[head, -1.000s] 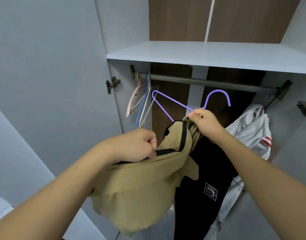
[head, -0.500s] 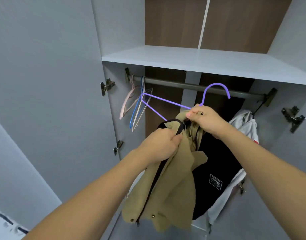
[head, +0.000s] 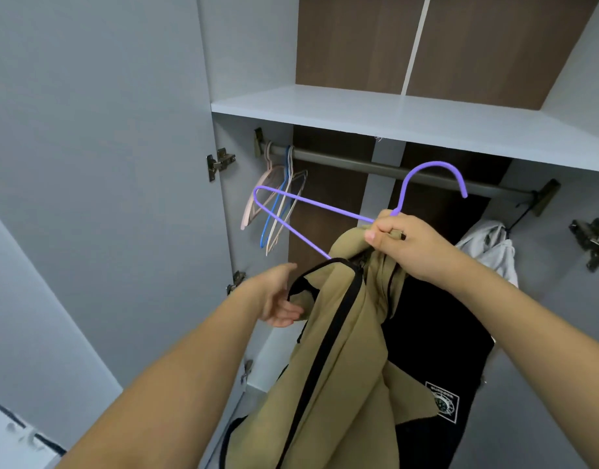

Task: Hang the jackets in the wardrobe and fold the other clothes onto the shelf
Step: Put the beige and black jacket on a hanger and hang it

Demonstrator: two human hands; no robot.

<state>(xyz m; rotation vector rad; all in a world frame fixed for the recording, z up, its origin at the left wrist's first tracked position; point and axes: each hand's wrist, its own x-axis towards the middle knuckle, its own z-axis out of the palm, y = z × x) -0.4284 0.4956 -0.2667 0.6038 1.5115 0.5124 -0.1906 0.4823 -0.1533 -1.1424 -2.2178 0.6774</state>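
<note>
- Right hand (head: 404,243): fingers curled round neck of thin purple wire hanger (head: 320,211) and khaki black-trimmed jacket (head: 338,360) collar.
- Jacket hangs below dark metal wardrobe rail (head: 369,165); hook beside rail.
- Left hand (head: 277,297): fingers relaxed, spread, beside jacket shoulder.

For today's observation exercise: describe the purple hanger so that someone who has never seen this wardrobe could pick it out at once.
Start at the dark rail under the white shelf. Just below it, the right hand pinches the purple hanger with the tan jacket. Unlike the pale and blue hangers at the rail's left end, its hook is not on the rail.
</note>
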